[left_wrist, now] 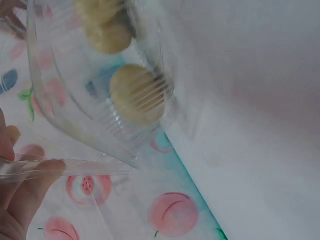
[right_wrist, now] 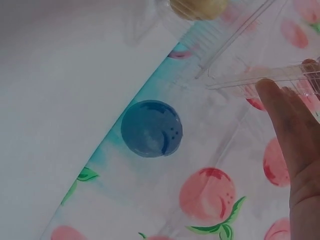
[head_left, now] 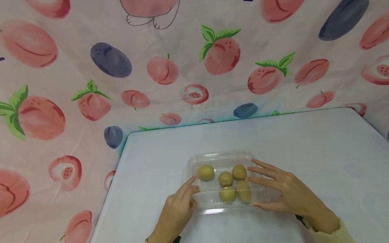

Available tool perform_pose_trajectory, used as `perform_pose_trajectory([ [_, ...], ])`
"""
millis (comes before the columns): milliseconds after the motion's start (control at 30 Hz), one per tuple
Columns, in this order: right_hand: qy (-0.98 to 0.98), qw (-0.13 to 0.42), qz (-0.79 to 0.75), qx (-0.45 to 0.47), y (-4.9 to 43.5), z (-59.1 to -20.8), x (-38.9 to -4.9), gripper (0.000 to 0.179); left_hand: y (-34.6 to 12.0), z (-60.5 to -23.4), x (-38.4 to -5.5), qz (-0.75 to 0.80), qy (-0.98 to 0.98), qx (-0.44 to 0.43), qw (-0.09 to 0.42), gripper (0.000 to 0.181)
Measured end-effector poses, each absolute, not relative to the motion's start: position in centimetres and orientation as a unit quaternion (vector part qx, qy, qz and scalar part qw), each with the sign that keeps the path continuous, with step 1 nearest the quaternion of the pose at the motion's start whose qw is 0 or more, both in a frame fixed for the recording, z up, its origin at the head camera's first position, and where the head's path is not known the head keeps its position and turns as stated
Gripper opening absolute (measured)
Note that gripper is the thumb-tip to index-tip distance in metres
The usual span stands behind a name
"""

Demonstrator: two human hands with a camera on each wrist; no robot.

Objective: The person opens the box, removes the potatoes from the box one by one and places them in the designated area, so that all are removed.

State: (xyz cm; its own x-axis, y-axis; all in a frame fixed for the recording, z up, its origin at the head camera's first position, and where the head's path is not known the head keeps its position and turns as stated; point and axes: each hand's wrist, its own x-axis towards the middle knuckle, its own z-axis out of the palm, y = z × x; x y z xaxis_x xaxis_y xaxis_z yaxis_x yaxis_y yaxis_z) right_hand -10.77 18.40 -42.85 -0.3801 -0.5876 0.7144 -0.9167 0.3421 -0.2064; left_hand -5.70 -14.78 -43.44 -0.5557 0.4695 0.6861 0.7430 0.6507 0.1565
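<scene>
A clear plastic clamshell box (head_left: 212, 158) stands on the white table, with several round yellow potatoes (head_left: 205, 172) inside. Its transparent lid (left_wrist: 100, 167) is at an angle to the tray in the wrist views. At the box's left side, my left hand (head_left: 179, 206) has curled fingers and pinches the clear plastic edge between thumb and fingers. My right hand (head_left: 285, 189) is at the right side with long, spread fingers. In the right wrist view its fingertips touch the edge of the clear plastic.
The white tabletop (head_left: 304, 145) extends around the box on all sides. Behind it and to the left hangs a pink cloth (head_left: 136, 44) printed with peaches and dark blue fruit. The table's back edge meets this cloth.
</scene>
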Motion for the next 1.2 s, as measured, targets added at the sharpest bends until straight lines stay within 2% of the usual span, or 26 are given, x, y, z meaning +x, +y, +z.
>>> perform_pose_trajectory([
  [100,-0.772,0.269,0.306,0.488,18.5,-42.8,-10.9,0.058,-14.8,-43.1,-6.2,-0.221,-0.847,-0.355,0.327,0.031],
  [533,-0.785,0.243,0.306,0.481,18.8,-42.3,-11.2,0.061,-15.1,-41.9,-6.4,-0.225,-0.848,-0.358,0.319,0.026],
  [733,-0.79,0.236,0.305,0.477,18.8,-42.0,-11.5,0.061,-15.4,-41.3,-6.6,-0.245,-0.844,-0.355,0.318,0.03],
  [900,-0.798,0.237,0.304,0.463,18.7,-41.7,-11.6,0.061,-16.0,-41.1,-6.7,-0.279,-0.85,-0.34,0.289,0.029],
  [1200,-0.824,0.209,0.321,0.418,18.8,-41.2,-11.6,0.071,-16.8,-40.9,-7.3,-0.365,-0.848,-0.312,0.225,0.042],
])
